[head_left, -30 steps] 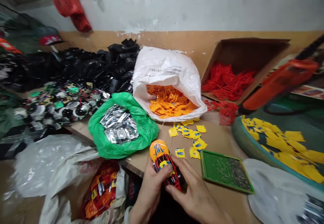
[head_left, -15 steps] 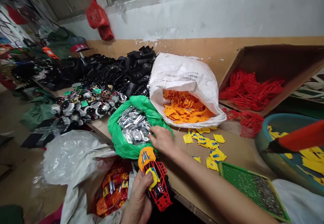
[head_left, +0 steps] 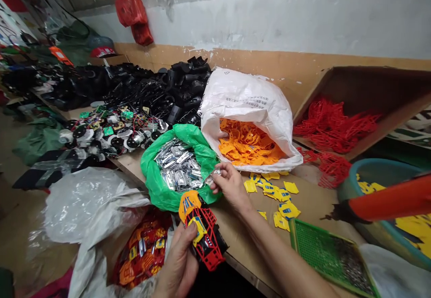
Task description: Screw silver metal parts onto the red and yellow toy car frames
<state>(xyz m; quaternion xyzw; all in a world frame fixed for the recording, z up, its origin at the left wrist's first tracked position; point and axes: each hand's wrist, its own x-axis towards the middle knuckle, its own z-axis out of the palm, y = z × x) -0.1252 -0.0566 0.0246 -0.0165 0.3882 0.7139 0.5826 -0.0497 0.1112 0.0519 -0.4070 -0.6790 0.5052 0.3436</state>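
My left hand (head_left: 180,255) is closed round a toy car body (head_left: 204,233) with an orange hood, a yellow panel and a red cage frame. Just above it, my right hand (head_left: 229,185) pinches a small silver plastic part (head_left: 213,177) between thumb and fingertips. That part is beside the rim of a green plastic bag (head_left: 151,188), which is filled with shiny silver parts (head_left: 182,163). Below and left of the green bag, a pale sack (head_left: 90,253) holds several orange and red car bodies (head_left: 144,253).
A white sack (head_left: 249,87) of orange parts lies behind. Yellow pieces (head_left: 281,199) lie on cardboard near a green basket (head_left: 313,244) of small metal pieces. An orange-handled tool (head_left: 387,201) hangs before a blue tub (head_left: 350,177). Red frames (head_left: 336,123) fill a carton.
My right hand has come out of the green bag with a silver part and moved right. The toy car in my left hand has shifted slightly up and left.
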